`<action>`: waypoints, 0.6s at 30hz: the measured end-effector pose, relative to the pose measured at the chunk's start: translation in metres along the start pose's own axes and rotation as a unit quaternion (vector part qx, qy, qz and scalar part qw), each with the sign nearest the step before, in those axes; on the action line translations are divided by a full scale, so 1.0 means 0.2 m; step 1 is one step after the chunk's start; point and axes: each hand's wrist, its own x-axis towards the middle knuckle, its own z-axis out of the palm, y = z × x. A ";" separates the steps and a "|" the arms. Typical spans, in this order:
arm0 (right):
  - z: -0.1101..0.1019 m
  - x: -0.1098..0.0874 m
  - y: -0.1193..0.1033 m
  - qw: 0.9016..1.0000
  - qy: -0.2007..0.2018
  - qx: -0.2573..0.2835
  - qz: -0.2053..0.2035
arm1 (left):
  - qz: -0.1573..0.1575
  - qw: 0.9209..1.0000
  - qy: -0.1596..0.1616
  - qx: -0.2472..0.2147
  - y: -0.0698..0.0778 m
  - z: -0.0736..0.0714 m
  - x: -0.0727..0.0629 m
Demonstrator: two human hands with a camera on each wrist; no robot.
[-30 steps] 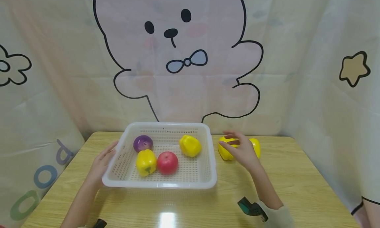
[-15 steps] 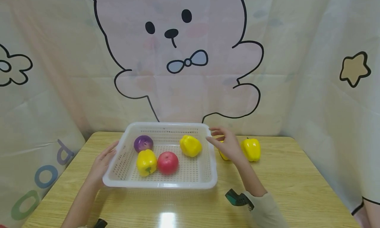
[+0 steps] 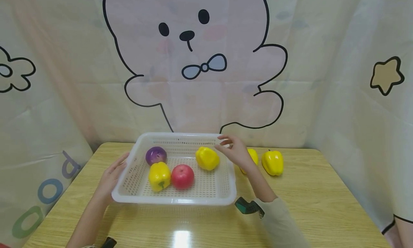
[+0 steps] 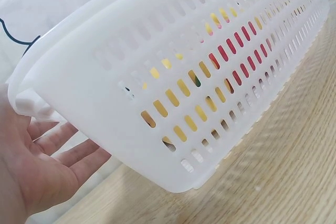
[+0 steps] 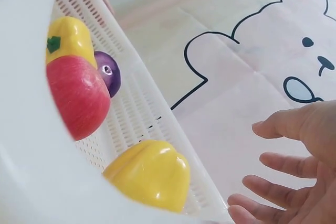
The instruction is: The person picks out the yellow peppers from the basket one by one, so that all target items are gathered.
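The white basket [image 3: 174, 200] is touched on its left side by extended fingers of the left hand [image 3: 109, 179]. Nothing is held by the spread right hand [image 3: 237, 152] near the opposite rim [image 3: 232, 176]; if this is bumped, the yellow bell pepper [image 3: 207, 158] inside may be rolled.

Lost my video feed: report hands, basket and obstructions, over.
Left hand at left end of basket. Right hand empty, near far right corner. Four produce pieces inside; two yellow peppers outside, right. No obstruction seen.
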 end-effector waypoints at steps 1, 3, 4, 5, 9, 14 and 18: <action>0.01 0.01 0.00 1.000 -0.001 0.000 0.006 | 0.001 1.000 0.000 -0.001 0.00 0.00 0.00; 0.02 0.02 -0.01 1.000 -0.004 -0.004 0.013 | 0.006 1.000 -0.002 -0.003 0.00 0.00 0.00; 0.03 0.03 -0.01 1.000 -0.005 -0.006 0.016 | 0.007 1.000 -0.002 -0.004 0.00 0.00 0.00; 0.04 0.03 -0.01 1.000 -0.007 -0.006 0.018 | 0.009 1.000 -0.002 -0.004 0.00 0.00 0.00; 0.07 0.06 -0.02 1.000 -0.008 -0.006 0.023 | 0.012 1.000 -0.003 -0.005 0.00 0.00 0.00; 0.11 0.09 -0.03 0.999 -0.017 0.003 0.035 | 0.008 1.000 -0.003 -0.003 0.00 0.00 0.00; 0.13 0.11 -0.04 0.998 -0.030 0.013 0.051 | 0.008 1.000 -0.004 -0.002 -0.01 0.00 0.00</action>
